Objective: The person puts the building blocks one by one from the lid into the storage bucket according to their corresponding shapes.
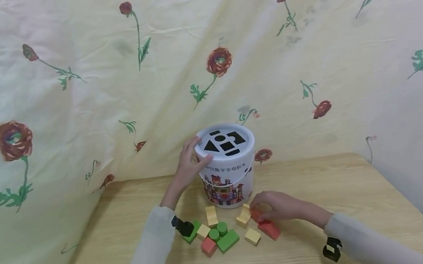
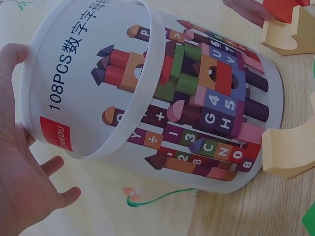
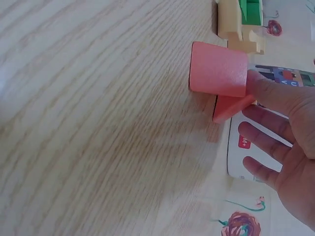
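Note:
A white lidded bucket (image 1: pixel 226 166), printed with a block castle, stands upright on the table. My left hand (image 1: pixel 190 165) rests against its left side and rim, fingers spread; in the left wrist view that hand (image 2: pixel 24 152) lies beside the top of the bucket. My right hand (image 1: pixel 275 206) pinches a red block (image 3: pixel 232 107) with thumb and index finger, at the bucket's lower right. A second red block (image 1: pixel 269 230), wedge-like, lies right in front of it. Next to these sits a cream block (image 1: pixel 243 216) with a curved cutout.
The lid (image 1: pixel 219 156) has several shaped holes. In front of the bucket lie green blocks (image 1: pixel 228 241), green cylinders (image 1: pixel 222 228), a pink-red block (image 1: pixel 208 247) and cream blocks (image 1: pixel 253 236). Flowered cloth (image 1: pixel 172 87) hangs behind the wooden table (image 1: pixel 320 252).

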Demonstrator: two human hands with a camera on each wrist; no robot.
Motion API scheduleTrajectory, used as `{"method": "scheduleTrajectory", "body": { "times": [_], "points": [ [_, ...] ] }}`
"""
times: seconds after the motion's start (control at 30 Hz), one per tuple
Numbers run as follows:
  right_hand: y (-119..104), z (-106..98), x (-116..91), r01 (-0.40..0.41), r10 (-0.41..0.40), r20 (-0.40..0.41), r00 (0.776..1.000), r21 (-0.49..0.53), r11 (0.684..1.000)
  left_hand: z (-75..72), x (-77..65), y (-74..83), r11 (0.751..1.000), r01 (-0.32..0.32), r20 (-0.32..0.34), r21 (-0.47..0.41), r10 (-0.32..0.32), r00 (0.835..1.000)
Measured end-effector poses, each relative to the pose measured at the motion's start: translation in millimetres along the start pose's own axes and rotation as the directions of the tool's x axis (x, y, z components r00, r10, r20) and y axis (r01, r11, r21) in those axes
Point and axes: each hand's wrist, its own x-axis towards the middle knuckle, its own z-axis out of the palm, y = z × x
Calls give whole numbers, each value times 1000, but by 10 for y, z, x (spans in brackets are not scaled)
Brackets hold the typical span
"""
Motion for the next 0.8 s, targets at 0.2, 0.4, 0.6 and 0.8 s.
{"method": "scheduleTrajectory", "body": {
  "times": [0.2,0.4,0.6,0.8],
  "points": [
    [37,-28,-50,-14,18,-55,998,65,998,6,-5,10,1000,-2,-9,10,2,1000],
    [5,-94,-124,24,-11,-180,984,70,997,20,-10,-5,1000,13,-15,23,-12,1000],
    [-122,-328,-168,22,-4,-284,959,62,998,25,-15,2,999,18,-10,28,-18,1000],
    [-332,-713,-138,76,-35,-349,936,104,992,19,-19,11,999,17,-9,28,-16,1000]
  ]
}}
